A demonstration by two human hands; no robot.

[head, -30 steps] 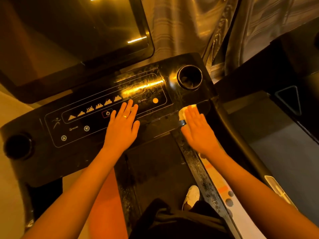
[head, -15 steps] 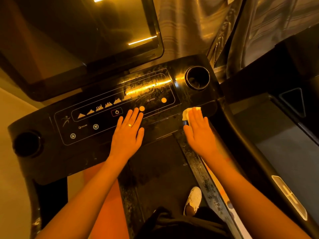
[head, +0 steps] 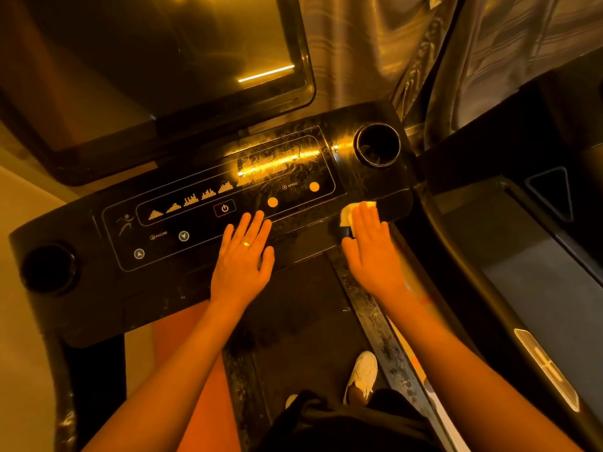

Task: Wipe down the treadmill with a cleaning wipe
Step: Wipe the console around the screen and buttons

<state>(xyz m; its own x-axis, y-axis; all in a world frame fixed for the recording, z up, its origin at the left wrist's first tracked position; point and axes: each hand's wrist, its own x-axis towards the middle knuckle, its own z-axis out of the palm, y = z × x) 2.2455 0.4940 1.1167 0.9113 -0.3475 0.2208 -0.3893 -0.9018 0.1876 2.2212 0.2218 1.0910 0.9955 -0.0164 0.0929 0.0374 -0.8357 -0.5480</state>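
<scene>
Your right hand (head: 372,252) presses the wipe (head: 354,212) flat-fingered on the treadmill console (head: 98,305), near the right cupholder (head: 377,145). Your left hand (head: 243,259) rests flat, fingers straight, below the power button (head: 224,208).

The treadmill console (head: 195,223) reads "INCLINE" at left and "SPEED" at right.

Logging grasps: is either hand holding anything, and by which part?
Nothing gripped. Right hand presses the wipe flat under straight fingers; left hand rests empty on the console.
</scene>
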